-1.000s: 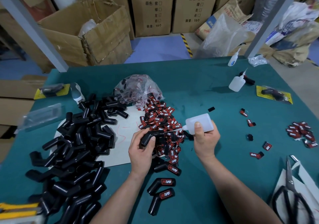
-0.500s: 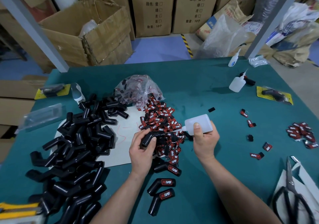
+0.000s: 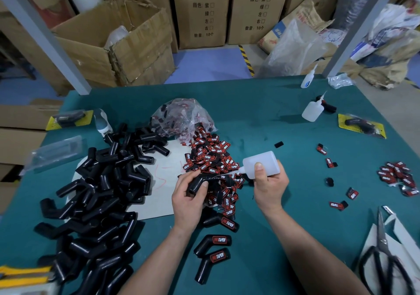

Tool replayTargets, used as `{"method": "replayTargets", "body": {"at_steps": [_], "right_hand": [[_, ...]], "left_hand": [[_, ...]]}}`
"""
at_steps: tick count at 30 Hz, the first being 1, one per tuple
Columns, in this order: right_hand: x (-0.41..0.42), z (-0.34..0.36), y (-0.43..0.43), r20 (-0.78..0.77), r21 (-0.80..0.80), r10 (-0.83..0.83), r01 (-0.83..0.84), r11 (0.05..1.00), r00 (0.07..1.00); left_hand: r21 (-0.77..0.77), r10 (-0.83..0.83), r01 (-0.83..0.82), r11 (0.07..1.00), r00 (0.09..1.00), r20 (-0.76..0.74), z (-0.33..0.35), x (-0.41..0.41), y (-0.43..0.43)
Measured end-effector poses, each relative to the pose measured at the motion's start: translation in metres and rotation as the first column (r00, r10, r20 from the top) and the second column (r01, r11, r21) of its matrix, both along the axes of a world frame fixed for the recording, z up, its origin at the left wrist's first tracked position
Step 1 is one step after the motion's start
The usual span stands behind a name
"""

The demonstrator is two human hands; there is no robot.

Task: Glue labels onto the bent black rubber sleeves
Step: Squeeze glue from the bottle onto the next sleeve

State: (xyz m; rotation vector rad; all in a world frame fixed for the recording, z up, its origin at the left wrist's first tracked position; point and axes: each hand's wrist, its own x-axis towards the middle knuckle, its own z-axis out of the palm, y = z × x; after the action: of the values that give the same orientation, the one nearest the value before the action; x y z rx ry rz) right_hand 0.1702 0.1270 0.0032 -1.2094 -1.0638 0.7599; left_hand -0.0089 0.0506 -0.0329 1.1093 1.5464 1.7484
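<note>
- The left hand (image 3: 188, 199) has its fingers curled round a bent sleeve (image 3: 200, 182) at mid-table, over the near edge of the label pile (image 3: 211, 158).
- The right hand (image 3: 269, 185) wraps a glue bottle (image 3: 261, 162), thumb on top. The bottle lies sideways with its nozzle pointing at the sleeve; I cannot tell if the tip touches.
- A clear bag (image 3: 181, 117) of labels sits behind the pile.
- A heap (image 3: 102, 192) of bare sleeves fills the left side, partly on a white sheet (image 3: 168, 158).
- Three labelled sleeves (image 3: 213, 242) lie near, between the forearms.
- Loose labels (image 3: 395, 174) are scattered at right, and scissors (image 3: 384, 256) lie at the near right corner.
- Two spare bottles (image 3: 312, 110) stand at far right.
- The table (image 3: 250, 117) has a green top, with cardboard boxes (image 3: 200, 10) stacked behind it on a blue floor.
</note>
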Motion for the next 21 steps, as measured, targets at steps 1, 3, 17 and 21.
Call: {"method": "replayTargets", "body": {"at_steps": [1,3,17,21], "right_hand": [[0.0005,0.0006,0.0004,0.002,0.000,-0.004,0.004,1.000,1.000],[0.0008,0.0015,0.0010,0.004,-0.002,-0.014,0.014,1.000,1.000],[0.0005,0.0045,0.0020,-0.012,0.009,-0.016,0.016,1.000,1.000],[0.0020,0.0056,0.0031,-0.038,0.026,-0.017,0.018,1.000,0.999]], "left_hand": [[0.000,0.006,-0.006,1.000,1.000,0.003,-0.0002,-0.0002,0.0001],[0.003,0.007,-0.007,1.000,1.000,0.001,-0.0004,0.0000,0.0004],[0.006,0.030,-0.030,1.000,0.999,0.012,-0.0023,-0.0016,0.0007],[-0.005,0.033,-0.032,0.999,0.999,0.029,-0.0017,-0.0022,0.0005]]}}
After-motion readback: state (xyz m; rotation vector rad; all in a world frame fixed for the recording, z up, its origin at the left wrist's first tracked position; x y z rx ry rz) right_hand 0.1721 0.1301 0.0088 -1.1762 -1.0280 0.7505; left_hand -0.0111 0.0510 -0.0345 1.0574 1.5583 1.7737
